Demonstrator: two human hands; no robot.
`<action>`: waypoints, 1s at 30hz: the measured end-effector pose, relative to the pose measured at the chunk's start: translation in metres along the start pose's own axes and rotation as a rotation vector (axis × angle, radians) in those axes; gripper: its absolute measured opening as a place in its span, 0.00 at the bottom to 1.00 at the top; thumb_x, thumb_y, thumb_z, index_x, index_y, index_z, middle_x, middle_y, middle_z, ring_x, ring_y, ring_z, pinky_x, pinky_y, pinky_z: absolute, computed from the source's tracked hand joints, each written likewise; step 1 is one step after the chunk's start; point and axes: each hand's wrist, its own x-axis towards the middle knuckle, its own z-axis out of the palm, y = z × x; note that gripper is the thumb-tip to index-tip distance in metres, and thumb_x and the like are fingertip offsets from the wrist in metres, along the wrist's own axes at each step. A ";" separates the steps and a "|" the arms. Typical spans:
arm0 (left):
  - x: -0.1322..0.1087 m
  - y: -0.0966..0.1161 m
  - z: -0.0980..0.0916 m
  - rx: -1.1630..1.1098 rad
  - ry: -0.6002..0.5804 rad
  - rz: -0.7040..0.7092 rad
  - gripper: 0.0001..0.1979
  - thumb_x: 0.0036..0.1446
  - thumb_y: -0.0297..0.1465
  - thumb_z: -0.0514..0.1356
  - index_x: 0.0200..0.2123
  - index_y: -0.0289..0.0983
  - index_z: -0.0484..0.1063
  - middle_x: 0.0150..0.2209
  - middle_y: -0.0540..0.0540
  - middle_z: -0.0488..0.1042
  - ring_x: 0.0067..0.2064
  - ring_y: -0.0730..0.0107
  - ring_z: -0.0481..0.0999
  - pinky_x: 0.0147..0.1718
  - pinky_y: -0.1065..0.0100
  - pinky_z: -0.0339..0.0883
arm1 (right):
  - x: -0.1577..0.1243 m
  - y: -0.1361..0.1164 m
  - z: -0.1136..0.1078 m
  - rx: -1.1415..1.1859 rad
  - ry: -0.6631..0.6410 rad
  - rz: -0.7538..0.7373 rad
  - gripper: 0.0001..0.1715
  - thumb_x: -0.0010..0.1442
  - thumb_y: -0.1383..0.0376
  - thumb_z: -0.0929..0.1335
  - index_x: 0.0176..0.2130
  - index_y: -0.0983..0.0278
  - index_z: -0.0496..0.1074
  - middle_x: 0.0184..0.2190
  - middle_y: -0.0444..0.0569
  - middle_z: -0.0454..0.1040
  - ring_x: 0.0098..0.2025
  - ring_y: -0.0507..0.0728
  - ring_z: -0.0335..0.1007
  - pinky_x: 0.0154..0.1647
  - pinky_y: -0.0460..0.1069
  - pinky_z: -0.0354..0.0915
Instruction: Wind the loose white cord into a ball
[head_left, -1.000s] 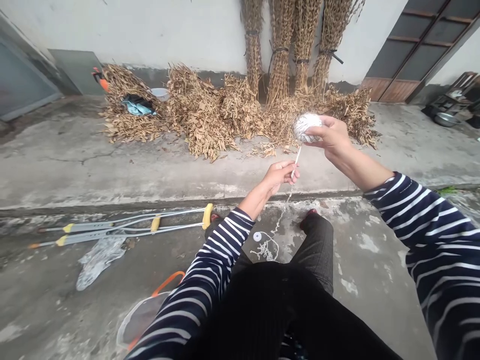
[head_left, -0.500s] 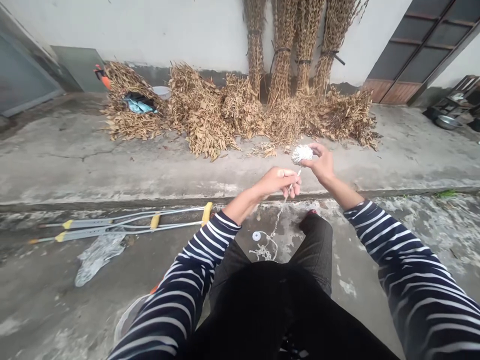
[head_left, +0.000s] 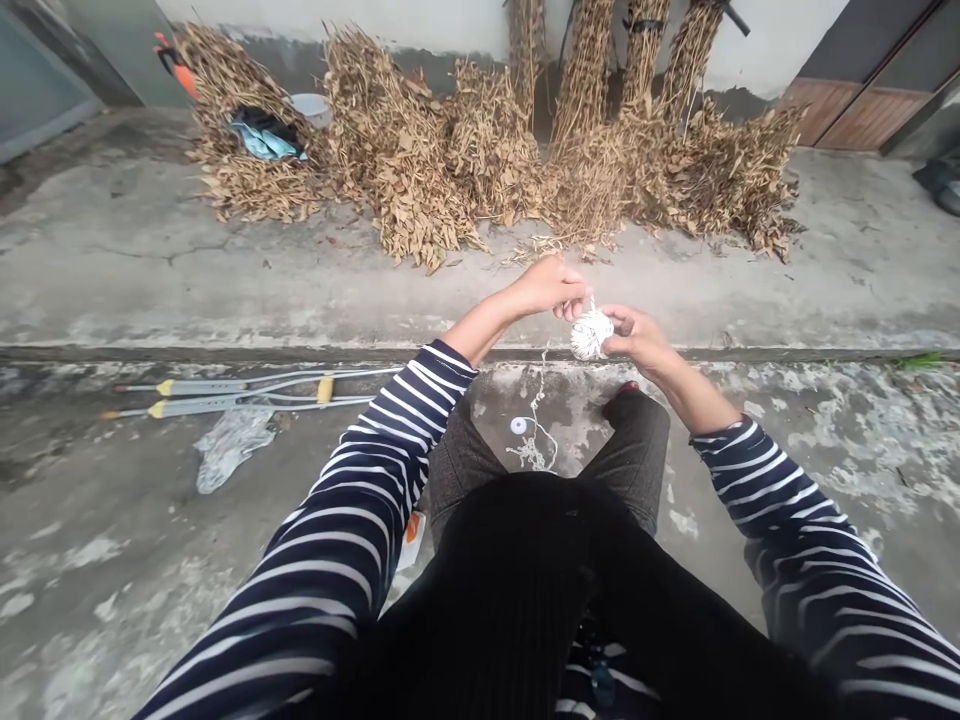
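A ball of white cord (head_left: 590, 335) is gripped from its right side by my right hand (head_left: 636, 338), thumb below and fingers above. Just above and left of the ball, my left hand (head_left: 553, 287) pinches the cord's strand, which runs down onto the ball's top. More white cord (head_left: 537, 398) trails below my left hand to the ground between my legs, ending in a loose tangle. Beside that tangle lies a small white disc (head_left: 519, 426) with a hole in its middle.
Dried plant stalks (head_left: 405, 160) are heaped along the wall, with tied bundles (head_left: 585, 80) standing behind. A pair of crutches (head_left: 247, 392) and a crumpled clear plastic bag (head_left: 234, 447) lie at left. A concrete step edge (head_left: 750, 354) crosses ahead.
My left hand has gone up, from below the ball to above it, with the strand. The ball in my right hand has come slightly lower and left. The view has tipped downward.
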 end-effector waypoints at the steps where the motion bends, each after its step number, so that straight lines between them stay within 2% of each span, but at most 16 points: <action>1: 0.001 -0.005 0.001 0.015 0.007 -0.001 0.16 0.63 0.24 0.64 0.22 0.27 0.76 0.21 0.42 0.75 0.21 0.78 0.71 0.27 0.71 0.65 | -0.003 0.000 0.002 0.019 -0.005 0.021 0.36 0.32 0.67 0.76 0.45 0.67 0.73 0.37 0.46 0.76 0.34 0.50 0.67 0.33 0.44 0.64; 5: -0.001 -0.030 0.007 0.024 0.024 -0.006 0.15 0.63 0.25 0.64 0.22 0.29 0.77 0.21 0.44 0.75 0.22 0.77 0.72 0.27 0.72 0.65 | -0.017 0.003 0.012 0.097 -0.007 0.081 0.41 0.33 0.67 0.75 0.50 0.63 0.70 0.34 0.45 0.75 0.30 0.50 0.66 0.28 0.44 0.65; 9: -0.007 -0.062 0.023 -0.032 0.056 -0.043 0.11 0.60 0.25 0.64 0.25 0.29 0.78 0.20 0.49 0.74 0.23 0.77 0.71 0.26 0.75 0.64 | -0.031 0.012 0.022 0.188 -0.017 0.097 0.50 0.36 0.66 0.76 0.59 0.58 0.66 0.37 0.45 0.75 0.33 0.54 0.70 0.32 0.49 0.73; 13: -0.015 -0.098 0.044 -0.133 0.076 -0.116 0.12 0.60 0.26 0.63 0.24 0.30 0.77 0.18 0.51 0.72 0.21 0.78 0.70 0.24 0.77 0.61 | -0.040 0.022 0.029 0.259 0.029 0.066 0.46 0.34 0.67 0.76 0.55 0.59 0.69 0.48 0.49 0.73 0.42 0.55 0.71 0.35 0.49 0.75; 16: -0.024 -0.116 0.059 -0.204 0.052 -0.188 0.14 0.61 0.27 0.63 0.22 0.31 0.74 0.18 0.50 0.73 0.21 0.77 0.71 0.22 0.76 0.61 | -0.040 0.028 0.031 0.240 0.078 0.059 0.41 0.32 0.67 0.77 0.49 0.61 0.71 0.49 0.50 0.72 0.45 0.55 0.69 0.38 0.47 0.75; 19: -0.036 -0.122 0.070 -0.270 -0.001 -0.230 0.13 0.62 0.25 0.61 0.24 0.31 0.75 0.22 0.47 0.77 0.23 0.74 0.75 0.23 0.75 0.64 | -0.037 0.033 0.028 0.245 0.148 0.061 0.41 0.32 0.64 0.77 0.49 0.61 0.69 0.50 0.50 0.72 0.44 0.54 0.69 0.36 0.46 0.73; 23: -0.053 -0.121 0.077 -0.338 -0.087 -0.227 0.12 0.65 0.27 0.60 0.28 0.31 0.77 0.29 0.43 0.81 0.29 0.72 0.79 0.27 0.73 0.68 | -0.034 0.032 0.020 0.312 0.248 0.051 0.45 0.30 0.64 0.78 0.50 0.60 0.68 0.50 0.48 0.72 0.45 0.56 0.72 0.39 0.51 0.76; 27: -0.060 -0.124 0.078 -0.376 -0.155 -0.248 0.10 0.64 0.32 0.64 0.32 0.31 0.78 0.33 0.41 0.82 0.33 0.73 0.80 0.32 0.73 0.72 | -0.034 0.017 0.013 0.308 0.273 0.021 0.44 0.30 0.65 0.78 0.49 0.60 0.68 0.47 0.48 0.74 0.45 0.58 0.74 0.41 0.55 0.78; 30: -0.058 -0.127 0.079 -0.417 -0.154 -0.263 0.11 0.63 0.33 0.65 0.32 0.30 0.78 0.34 0.41 0.81 0.35 0.73 0.80 0.34 0.74 0.74 | -0.032 0.000 0.004 0.282 0.263 -0.029 0.43 0.32 0.64 0.77 0.50 0.60 0.69 0.48 0.49 0.74 0.46 0.59 0.75 0.44 0.57 0.79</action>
